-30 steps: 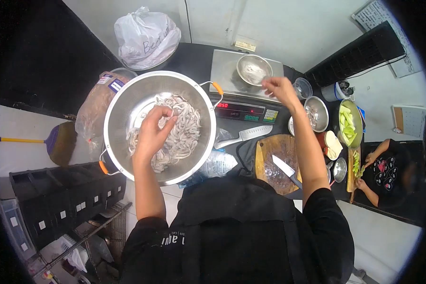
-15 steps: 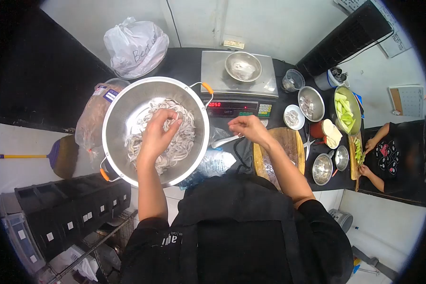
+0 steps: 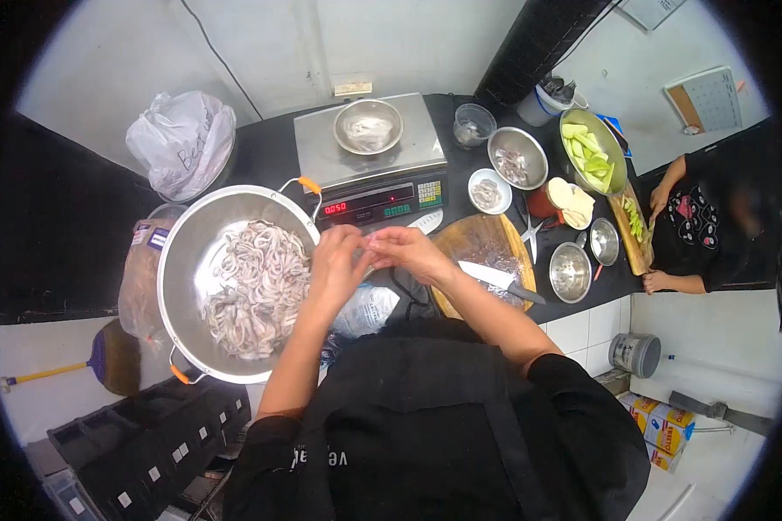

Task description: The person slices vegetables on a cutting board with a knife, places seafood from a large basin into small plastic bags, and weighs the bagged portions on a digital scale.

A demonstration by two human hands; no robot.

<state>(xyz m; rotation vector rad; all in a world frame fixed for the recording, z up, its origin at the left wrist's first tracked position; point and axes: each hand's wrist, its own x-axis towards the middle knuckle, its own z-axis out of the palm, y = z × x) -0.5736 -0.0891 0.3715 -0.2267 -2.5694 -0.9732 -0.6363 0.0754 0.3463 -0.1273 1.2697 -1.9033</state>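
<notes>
My left hand [image 3: 337, 267] is closed in a pinch just over the right rim of a large steel pot [image 3: 181, 252] with orange-sleeved handles. Against it, fingertips meeting, my right hand [image 3: 413, 252] is pinched too. Whatever sits between the fingers is too small to make out. In the pot lies a heap of pale grey strips [image 3: 261, 286] that look like cut squid. Behind my hands stands a digital scale [image 3: 317, 143] with a red lit display, carrying a steel bowl [image 3: 369, 127] of whitish pieces.
A knife [image 3: 495, 278] lies on a round wooden board [image 3: 460, 234] by my right forearm, with scissors [image 3: 531, 230] beyond. Several bowls stand to the right, one with green vegetable pieces [image 3: 587, 156]. A co-worker [image 3: 691, 208] is at another board. Bagged food [image 3: 182, 143] stands left.
My left hand has come out of the pot, moving right to meet my right hand. The head view has shifted, and the knife on the board now shows.
</notes>
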